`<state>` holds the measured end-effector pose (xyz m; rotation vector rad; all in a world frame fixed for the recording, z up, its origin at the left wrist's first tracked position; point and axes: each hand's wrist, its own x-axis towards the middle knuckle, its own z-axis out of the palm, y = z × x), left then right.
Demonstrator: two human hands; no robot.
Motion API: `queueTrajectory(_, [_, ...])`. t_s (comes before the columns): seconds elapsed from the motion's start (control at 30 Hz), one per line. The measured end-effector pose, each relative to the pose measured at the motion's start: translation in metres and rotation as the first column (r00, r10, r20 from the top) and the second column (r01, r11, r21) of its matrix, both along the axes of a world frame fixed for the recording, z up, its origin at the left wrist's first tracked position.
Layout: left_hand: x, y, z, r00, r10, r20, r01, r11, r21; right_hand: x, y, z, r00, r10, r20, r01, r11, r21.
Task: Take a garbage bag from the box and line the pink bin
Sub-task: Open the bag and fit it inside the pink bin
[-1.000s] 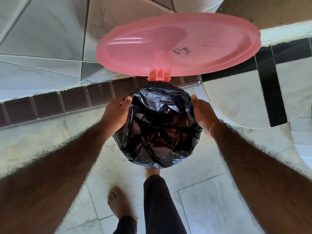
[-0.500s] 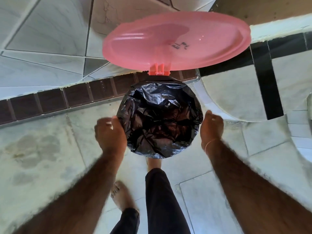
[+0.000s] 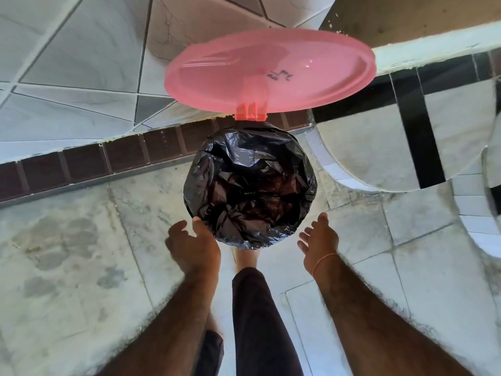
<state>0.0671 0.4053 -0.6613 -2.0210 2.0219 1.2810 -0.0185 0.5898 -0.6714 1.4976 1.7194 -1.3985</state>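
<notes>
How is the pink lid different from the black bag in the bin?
The pink lid is smooth, stiff and see-through; the black bag is crinkled, soft and dark.
The lid stands lifted up on its hinge; the bag sits lower, stretched over the bin's mouth and sagging inside.
The left hand touches the bag's near edge; no hand touches the lid.
Both look round from above and both are shiny.

Ahead of the fingers [image 3: 196, 221] the black garbage bag [image 3: 250, 185] covers the bin mouth, its hollow open from above. The raised pink lid [image 3: 271, 74] blocks the far side. Bare floor [image 3: 81, 253] lies outside both hands.
</notes>
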Motion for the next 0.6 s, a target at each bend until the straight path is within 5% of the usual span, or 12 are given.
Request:
queueTrajectory(0.03, [0.007, 0.002, 0.002, 0.973, -0.231, 0.002, 0.229, 0.963, -0.141, 0.006, -0.001, 0.002, 0.994, 0.107, -0.008, -0.105, 0.987, 0.125])
queueTrajectory(0.1, [0.018, 0.01, 0.006, 0.729, -0.684, -0.03, 0.625, 0.683, -0.377, 0.025, -0.003, 0.004, 0.903, 0.43, -0.029, -0.368, 0.804, 0.466])
queueTrajectory(0.13, [0.019, 0.015, 0.008, 0.543, -0.839, -0.004, 0.752, 0.489, -0.442, 0.036, -0.004, 0.005, 0.745, 0.664, -0.063, -0.487, 0.606, 0.629])
queueTrajectory(0.2, [0.018, 0.019, 0.004, 0.195, -0.97, 0.148, 0.9, 0.117, -0.42, 0.052, -0.01, 0.012, 0.136, 0.99, -0.03, -0.557, 0.101, 0.824])
queueTrajectory(0.23, [0.015, 0.018, 0.001, 0.062, -0.972, 0.226, 0.941, -0.019, -0.339, 0.056, -0.011, 0.01, -0.133, 0.991, 0.03, -0.565, -0.1, 0.819])
queueTrajectory(0.3, [0.005, 0.01, -0.003, -0.144, -0.931, 0.336, 0.976, -0.19, -0.105, 0.053, -0.016, 0.007, -0.412, 0.894, 0.177, -0.632, -0.42, 0.652])
queueTrajectory(0.37, [-0.001, 0.002, -0.008, -0.302, -0.862, 0.407, 0.952, -0.292, 0.089, 0.044, -0.019, 0.007, -0.54, 0.786, 0.3, -0.633, -0.614, 0.471])
queueTrajectory(0.43, [-0.001, -0.004, -0.008, -0.377, -0.81, 0.449, 0.923, -0.366, 0.115, 0.035, -0.019, 0.007, -0.589, 0.743, 0.319, -0.627, -0.668, 0.4])
queueTrajectory(0.6, [0.004, -0.009, -0.006, -0.298, -0.856, 0.422, 0.934, -0.352, -0.054, 0.028, -0.017, 0.01, -0.564, 0.764, 0.314, -0.605, -0.641, 0.472])
